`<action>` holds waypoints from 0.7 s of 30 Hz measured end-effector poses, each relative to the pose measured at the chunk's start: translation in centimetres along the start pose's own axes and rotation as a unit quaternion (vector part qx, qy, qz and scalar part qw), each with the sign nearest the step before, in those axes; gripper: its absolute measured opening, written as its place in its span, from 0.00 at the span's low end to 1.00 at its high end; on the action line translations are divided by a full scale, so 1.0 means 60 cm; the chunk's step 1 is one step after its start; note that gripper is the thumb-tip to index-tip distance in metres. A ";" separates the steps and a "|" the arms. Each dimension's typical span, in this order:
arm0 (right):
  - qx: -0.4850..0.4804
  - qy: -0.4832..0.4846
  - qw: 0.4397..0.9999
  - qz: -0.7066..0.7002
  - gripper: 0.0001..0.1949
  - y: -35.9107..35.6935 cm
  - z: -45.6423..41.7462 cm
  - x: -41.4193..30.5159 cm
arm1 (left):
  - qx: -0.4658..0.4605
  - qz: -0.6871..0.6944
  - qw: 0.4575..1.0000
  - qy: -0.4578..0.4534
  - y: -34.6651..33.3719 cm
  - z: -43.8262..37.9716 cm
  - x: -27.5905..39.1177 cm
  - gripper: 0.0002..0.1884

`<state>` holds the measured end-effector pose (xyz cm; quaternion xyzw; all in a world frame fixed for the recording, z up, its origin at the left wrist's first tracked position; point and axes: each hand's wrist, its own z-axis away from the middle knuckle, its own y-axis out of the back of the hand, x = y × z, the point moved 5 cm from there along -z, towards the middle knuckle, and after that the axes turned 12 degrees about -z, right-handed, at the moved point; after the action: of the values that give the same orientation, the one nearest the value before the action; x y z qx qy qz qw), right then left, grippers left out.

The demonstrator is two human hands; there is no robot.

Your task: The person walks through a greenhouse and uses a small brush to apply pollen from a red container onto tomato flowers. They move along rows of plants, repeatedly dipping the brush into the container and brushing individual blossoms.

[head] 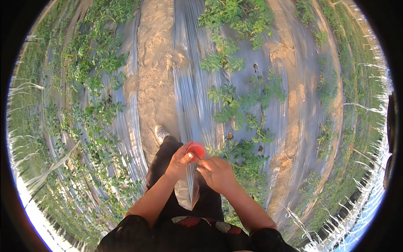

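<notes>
My left hand grips a small pinkish-red plastic cup by its near left side, the thumb over the rim. The cup is held in front of my body, with its open top facing up. My right hand is close on the right, thumb and forefinger pinched on a thin dark stick-like tool whose far end reaches into the cup. What kind of tool it is and what lies inside the cup are too small to tell.
Silvery plastic mulch film runs along the planted bed. Green leafy vines grow on it, to my right. A sandy furrow holds my shoe. Denser vines cover the left row. White strings hang at the edges.
</notes>
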<state>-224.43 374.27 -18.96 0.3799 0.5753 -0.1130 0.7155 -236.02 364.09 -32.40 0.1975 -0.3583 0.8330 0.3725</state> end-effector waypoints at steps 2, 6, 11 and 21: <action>0.000 0.030 1.000 -0.009 0.10 -0.019 -0.061 -0.057 | 0.011 0.010 1.000 -0.019 0.041 0.016 0.062 0.46; -0.071 0.003 0.997 -0.030 0.10 -0.072 -0.178 -0.151 | 0.032 0.007 0.999 -0.038 0.120 0.043 0.211 0.45; -0.069 0.008 0.996 -0.063 0.08 -0.087 -0.324 -0.311 | 0.080 -0.016 0.994 -0.071 0.198 0.104 0.391 0.44; -0.076 0.024 0.985 -0.154 0.07 0.009 -0.512 -0.373 | 0.198 0.035 0.975 -0.095 0.219 0.082 0.566 0.40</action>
<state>-253.76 389.21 0.07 0.2343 0.6505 -0.1686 0.7025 -267.63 370.56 -14.79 0.3329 -0.2263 0.8773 0.2612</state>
